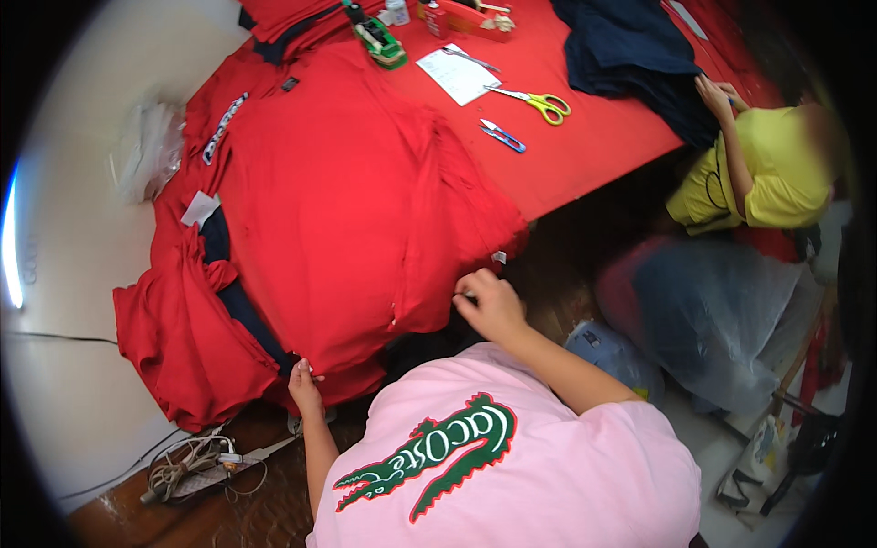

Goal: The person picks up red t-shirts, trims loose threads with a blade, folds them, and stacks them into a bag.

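A large red shirt [320, 210] lies spread over the table, with its front edge hanging towards me. It has a navy strip [247, 320] down its left part and white tags. My left hand [306, 388] pinches the shirt's near edge beside the end of that strip. At the shirt's right edge is my right hand [493, 306], its fingers curled closed. A small dark bit shows by its fingertips, but I cannot make out what it is. Blue thread snips [503, 135] and yellow-handled scissors [544, 104] lie beyond the shirt, apart from both hands.
A paper sheet [457, 75], a green tape dispenser [380, 41] and a red tray [470, 20] sit farther back. At right, a person in yellow [772, 169] handles dark cloth [630, 55]. Bundled cables [192, 466] lie lower left; a clear plastic bag [713, 310] stands right.
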Tool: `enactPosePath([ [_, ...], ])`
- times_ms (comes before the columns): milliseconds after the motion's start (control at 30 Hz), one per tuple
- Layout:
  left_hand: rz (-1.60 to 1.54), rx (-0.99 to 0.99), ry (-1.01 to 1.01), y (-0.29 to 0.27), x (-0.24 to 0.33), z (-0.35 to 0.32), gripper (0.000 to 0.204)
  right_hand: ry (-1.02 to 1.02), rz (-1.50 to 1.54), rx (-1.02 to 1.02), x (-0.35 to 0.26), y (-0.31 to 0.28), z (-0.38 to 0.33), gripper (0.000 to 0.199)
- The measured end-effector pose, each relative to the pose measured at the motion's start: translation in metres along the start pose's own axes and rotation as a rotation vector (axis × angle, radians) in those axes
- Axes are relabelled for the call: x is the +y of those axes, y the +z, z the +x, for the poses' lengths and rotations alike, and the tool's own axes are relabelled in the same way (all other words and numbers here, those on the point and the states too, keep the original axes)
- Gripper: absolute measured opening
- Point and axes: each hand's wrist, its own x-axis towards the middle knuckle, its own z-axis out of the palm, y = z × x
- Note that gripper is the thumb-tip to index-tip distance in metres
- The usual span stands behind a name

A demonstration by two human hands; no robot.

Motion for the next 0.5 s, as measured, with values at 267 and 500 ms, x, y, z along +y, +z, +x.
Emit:
enactPosePath([
  [267,-0.063,0.044,0.021,-0.003,-0.002,0.003,0.021,0.123,-0.264,0.05,-0.025,-0.033,0.091,0.046],
  [500,-0.126,-0.076,-0.109,0.028,0.036,-0.004,0.037,0.24,-0.425,0.246,-0.03,0.027,0.221,0.04],
])
